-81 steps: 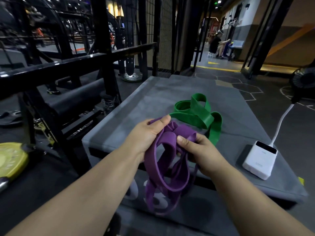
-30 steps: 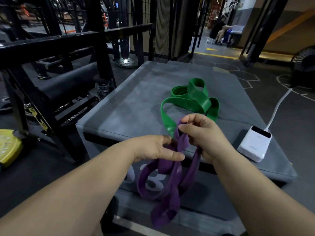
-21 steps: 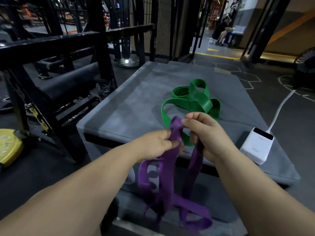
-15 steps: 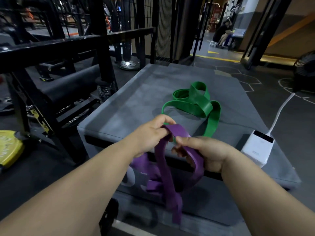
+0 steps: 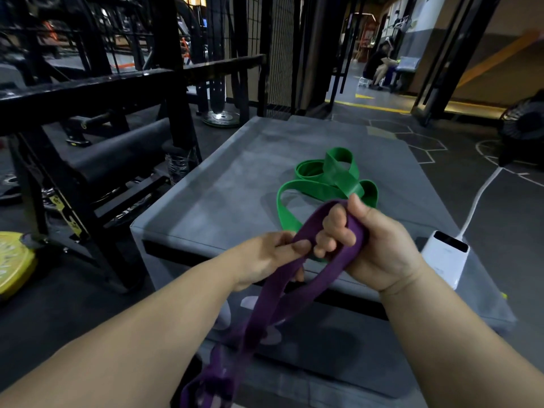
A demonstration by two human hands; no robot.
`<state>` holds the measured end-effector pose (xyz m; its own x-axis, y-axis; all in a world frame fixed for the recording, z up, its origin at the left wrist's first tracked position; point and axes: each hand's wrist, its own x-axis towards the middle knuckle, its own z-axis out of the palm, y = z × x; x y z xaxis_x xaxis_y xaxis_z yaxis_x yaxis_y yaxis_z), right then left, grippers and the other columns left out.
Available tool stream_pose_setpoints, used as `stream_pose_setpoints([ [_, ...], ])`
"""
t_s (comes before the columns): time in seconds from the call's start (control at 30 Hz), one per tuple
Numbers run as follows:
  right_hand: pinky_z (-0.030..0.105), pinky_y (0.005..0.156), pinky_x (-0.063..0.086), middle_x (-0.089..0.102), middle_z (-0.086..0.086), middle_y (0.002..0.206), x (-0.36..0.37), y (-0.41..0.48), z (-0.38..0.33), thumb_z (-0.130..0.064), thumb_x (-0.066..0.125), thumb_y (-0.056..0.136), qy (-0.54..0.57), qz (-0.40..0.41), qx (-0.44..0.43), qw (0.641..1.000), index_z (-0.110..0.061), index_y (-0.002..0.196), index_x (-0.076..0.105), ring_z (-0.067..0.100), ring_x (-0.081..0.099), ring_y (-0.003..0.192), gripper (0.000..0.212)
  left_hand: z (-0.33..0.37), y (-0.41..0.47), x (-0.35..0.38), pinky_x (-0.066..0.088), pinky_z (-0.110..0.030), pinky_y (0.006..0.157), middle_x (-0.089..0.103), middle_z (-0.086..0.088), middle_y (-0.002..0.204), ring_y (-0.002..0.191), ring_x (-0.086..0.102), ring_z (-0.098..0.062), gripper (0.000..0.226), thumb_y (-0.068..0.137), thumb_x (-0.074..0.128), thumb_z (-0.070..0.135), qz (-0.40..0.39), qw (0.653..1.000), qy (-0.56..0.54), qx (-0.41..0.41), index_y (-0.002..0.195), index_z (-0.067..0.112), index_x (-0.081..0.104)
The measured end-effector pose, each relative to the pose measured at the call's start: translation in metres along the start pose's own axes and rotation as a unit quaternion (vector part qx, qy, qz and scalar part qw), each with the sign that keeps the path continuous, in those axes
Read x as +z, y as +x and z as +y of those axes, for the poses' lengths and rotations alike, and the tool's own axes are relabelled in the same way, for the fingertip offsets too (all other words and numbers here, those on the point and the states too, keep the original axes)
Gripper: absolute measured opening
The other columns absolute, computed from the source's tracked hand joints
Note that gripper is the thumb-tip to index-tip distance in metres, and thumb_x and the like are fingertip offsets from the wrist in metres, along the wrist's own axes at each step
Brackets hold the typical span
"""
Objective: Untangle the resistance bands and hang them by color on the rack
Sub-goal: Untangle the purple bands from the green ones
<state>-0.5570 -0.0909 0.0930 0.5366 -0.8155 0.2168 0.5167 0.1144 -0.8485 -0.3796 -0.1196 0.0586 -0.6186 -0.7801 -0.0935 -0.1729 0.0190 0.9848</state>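
Right hand (image 5: 379, 245) grips the top loop of the purple band (image 5: 265, 301), fingers curled round it; left hand (image 5: 265, 257) pinches one strand just below. The band hangs past the near edge of the grey platform (image 5: 212, 201) (lower end bunched). The green band (image 5: 326, 184) lies coiled mid-platform, and a white power bank (image 5: 444, 257) sits near the right edge

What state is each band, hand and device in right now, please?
purple band: held by both hands, lower end hanging bunched.
green band: lying in twisted loops on the grey box.
left hand: pinches the purple band.
right hand: grips the purple band.
power bank: on the box, white cable attached.
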Motion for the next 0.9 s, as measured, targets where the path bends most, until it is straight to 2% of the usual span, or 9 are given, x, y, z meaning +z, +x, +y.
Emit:
stream_pose_setpoints([
  [0.1,0.032,0.067,0.053,0.051,-0.004,0.062,-0.002,-0.001,-0.013,-0.036,0.074,0.078,0.005,0.04,-0.044,0.998,-0.015,0.079,0.065,0.014,0.055,0.059,0.023,-0.002,-0.002,0.0,0.048,-0.02,0.069,0.063,0.005,0.067,0.067,0.058,-0.011,0.007,0.094,0.059,0.015,-0.048,0.998,0.038,-0.029,0.087,0.017,0.055],
  [0.17,0.033,0.071,0.052,0.049,-0.004,0.068,-0.005,-0.001,-0.016,-0.03,0.078,0.075,0.004,0.059,-0.071,0.996,-0.016,0.085,0.062,0.015,0.055,0.064,0.023,-0.006,0.0,-0.001,0.048,-0.017,0.069,0.063,0.011,0.071,0.071,0.06,-0.006,0.024,0.085,0.069,0.006,-0.05,0.995,0.069,-0.045,0.091,0.023,0.053],
  [0.3,0.051,0.094,0.051,0.05,-0.004,0.075,-0.014,-0.002,-0.024,-0.027,0.08,0.071,-0.001,0.093,-0.126,0.988,-0.02,0.092,0.059,0.017,0.059,0.077,0.03,-0.019,0.009,-0.004,0.045,-0.025,0.064,0.057,0.0,0.085,0.077,0.056,-0.014,0.037,0.08,0.069,0.014,0.031,0.955,0.282,-0.084,0.1,0.022,0.039],
  [0.37,0.055,0.1,0.043,0.052,-0.006,0.077,-0.018,-0.004,-0.03,-0.028,0.08,0.071,-0.01,0.108,-0.144,0.984,-0.022,0.092,0.058,0.016,0.062,0.082,0.03,-0.024,0.013,-0.003,0.041,-0.027,0.061,0.052,-0.002,0.082,0.072,0.052,-0.015,0.034,0.082,0.061,0.013,0.048,0.95,0.289,-0.105,0.101,0.02,0.033],
  [0.43,0.056,0.101,0.041,0.053,-0.008,0.076,-0.021,-0.006,-0.036,-0.028,0.075,0.075,-0.016,0.131,-0.153,0.979,-0.023,0.092,0.057,0.015,0.063,0.084,0.025,-0.028,0.018,-0.002,0.04,-0.029,0.06,0.05,-0.003,0.083,0.07,0.049,-0.015,0.034,0.083,0.058,0.011,0.067,0.954,0.272,-0.108,0.099,0.021,0.029],
  [0.53,0.056,0.103,0.039,0.053,-0.009,0.073,-0.02,-0.009,-0.042,-0.025,0.051,0.087,-0.039,0.187,-0.155,0.969,-0.023,0.092,0.056,0.013,0.063,0.079,0.007,-0.03,0.021,-0.002,0.038,-0.027,0.059,0.046,0.0,0.08,0.067,0.046,-0.013,0.039,0.085,0.063,0.017,0.093,0.956,0.262,-0.093,0.094,0.023,0.025],
  [0.73,0.034,0.077,0.049,0.061,-0.005,0.067,-0.025,-0.007,-0.025,-0.006,0.044,0.094,-0.203,0.29,-0.11,0.929,-0.014,0.099,0.06,0.02,0.069,0.078,0.018,-0.019,0.021,0.005,0.037,-0.024,0.058,0.046,0.003,0.086,0.068,0.044,-0.008,0.044,0.086,0.066,0.039,0.096,0.95,0.296,-0.037,0.1,0.022,0.028],
  [0.83,0.04,0.088,0.046,0.066,-0.008,0.072,-0.028,-0.004,-0.003,0.002,0.045,0.096,-0.303,0.267,-0.055,0.913,-0.014,0.095,0.061,0.022,0.063,0.088,0.022,-0.011,0.021,0.006,0.046,-0.031,0.068,0.053,-0.001,0.09,0.076,0.051,-0.014,0.044,0.082,0.071,0.04,0.095,0.953,0.289,-0.003,0.097,0.025,0.032],
  [0.9,0.035,0.091,0.043,0.064,-0.004,0.082,-0.027,-0.003,0.012,0.004,0.045,0.097,-0.363,0.241,-0.003,0.9,-0.017,0.092,0.06,0.016,0.058,0.089,0.027,-0.007,0.023,0.006,0.049,-0.039,0.074,0.06,-0.007,0.094,0.081,0.057,-0.021,0.043,0.078,0.075,0.039,0.108,0.956,0.272,0.019,0.09,0.028,0.036],
])
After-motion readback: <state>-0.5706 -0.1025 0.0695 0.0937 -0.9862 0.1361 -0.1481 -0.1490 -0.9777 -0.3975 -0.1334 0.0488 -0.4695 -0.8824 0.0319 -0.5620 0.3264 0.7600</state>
